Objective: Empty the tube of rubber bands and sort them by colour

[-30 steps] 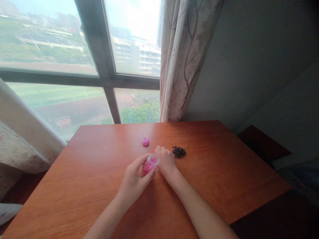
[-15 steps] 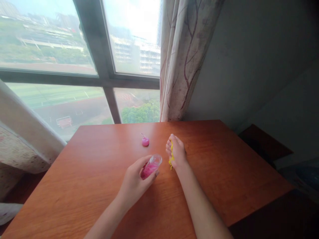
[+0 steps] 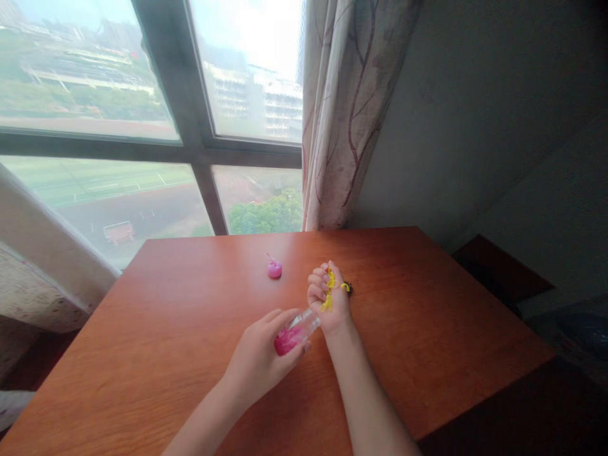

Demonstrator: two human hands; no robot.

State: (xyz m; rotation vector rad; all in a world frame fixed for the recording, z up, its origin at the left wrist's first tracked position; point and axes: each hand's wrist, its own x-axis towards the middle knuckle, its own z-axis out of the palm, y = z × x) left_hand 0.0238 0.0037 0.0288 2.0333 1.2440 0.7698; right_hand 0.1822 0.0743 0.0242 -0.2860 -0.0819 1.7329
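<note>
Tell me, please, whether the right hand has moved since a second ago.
Yes: judged against the pink object on the table, the right hand has moved rightward, away from it, and now hides most of the dark pile.

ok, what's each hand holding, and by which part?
Left hand: clear jar, around its body. Right hand: yellow strands, clutched with some poking out; exact hold hidden.
</note>
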